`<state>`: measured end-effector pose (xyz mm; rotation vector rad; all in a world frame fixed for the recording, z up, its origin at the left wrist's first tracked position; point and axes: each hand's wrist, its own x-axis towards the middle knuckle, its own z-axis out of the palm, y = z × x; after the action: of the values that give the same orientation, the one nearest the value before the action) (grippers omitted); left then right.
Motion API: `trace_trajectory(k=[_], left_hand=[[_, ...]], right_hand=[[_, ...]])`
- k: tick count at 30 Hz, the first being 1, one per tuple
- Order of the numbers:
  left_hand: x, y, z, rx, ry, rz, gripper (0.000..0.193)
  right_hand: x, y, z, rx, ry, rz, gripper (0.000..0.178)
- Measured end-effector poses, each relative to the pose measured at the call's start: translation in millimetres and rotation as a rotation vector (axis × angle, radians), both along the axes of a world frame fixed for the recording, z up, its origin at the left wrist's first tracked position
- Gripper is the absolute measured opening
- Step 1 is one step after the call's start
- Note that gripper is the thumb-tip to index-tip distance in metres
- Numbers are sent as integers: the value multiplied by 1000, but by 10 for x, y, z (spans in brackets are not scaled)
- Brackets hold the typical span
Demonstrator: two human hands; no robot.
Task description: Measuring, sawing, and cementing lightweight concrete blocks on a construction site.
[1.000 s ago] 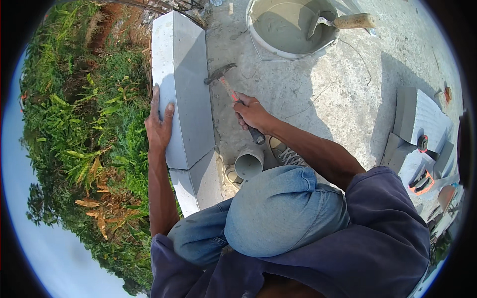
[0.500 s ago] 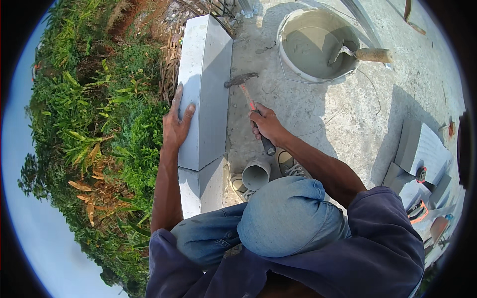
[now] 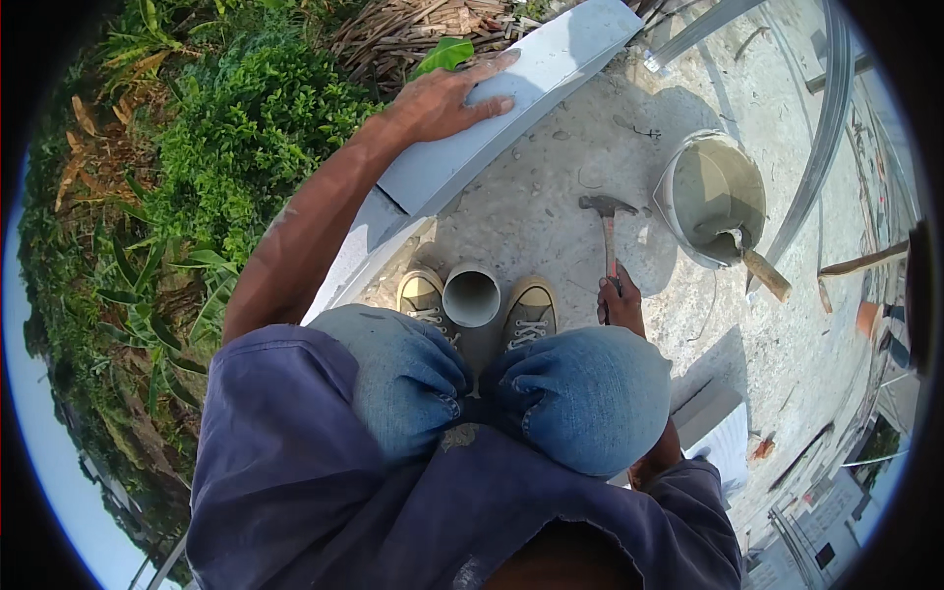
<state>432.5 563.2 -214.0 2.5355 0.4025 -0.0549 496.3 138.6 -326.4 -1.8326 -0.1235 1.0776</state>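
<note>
My left hand point(image 3: 447, 100) lies flat on a long light-grey block point(image 3: 565, 54), its fingers stretched along the upper face and the thumb apart. Behind that block, nearer to me, a second block point(image 3: 366, 224) meets it end to end with a thin seam. My right hand point(image 3: 621, 300) is closed round the handle of a claw hammer point(image 3: 610, 246), held beside my right knee with its head pointing away from me. The hammer head is apart from the blocks. Between my shoes stands a short grey pipe point(image 3: 471, 298) with its round opening facing up.
A white bucket point(image 3: 677, 228) of grey mortar, with a wooden-handled trowel point(image 3: 765, 275) in it, stands to the right. Metal channels point(image 3: 703, 29) lie beyond. Green plants point(image 3: 236, 147) and wood scraps point(image 3: 413, 34) border the left side. Cut block pieces point(image 3: 708, 413) lie by my right arm.
My view has turned, so the block slants toward the upper right. The hammer has moved away from the block, toward my right knee. My left hand still rests on the block.
</note>
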Motion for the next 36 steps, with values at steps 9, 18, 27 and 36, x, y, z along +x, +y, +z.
trace_trajectory(k=[9,18,27,36], left_hand=[[-20,44,-231,81,-155,-15,68],[96,192,-252,434,-215,-413,45],[1,204,-343,725,-477,-495,47],[-66,350,-406,326,-482,-457,39]], right_hand=[[-248,713,295,209,265,-371,21],[-517,1317,348,236,370,-333,17],[-456,1610,448,248,334,-363,11],[-507,1520,494,246,339,-288,16]])
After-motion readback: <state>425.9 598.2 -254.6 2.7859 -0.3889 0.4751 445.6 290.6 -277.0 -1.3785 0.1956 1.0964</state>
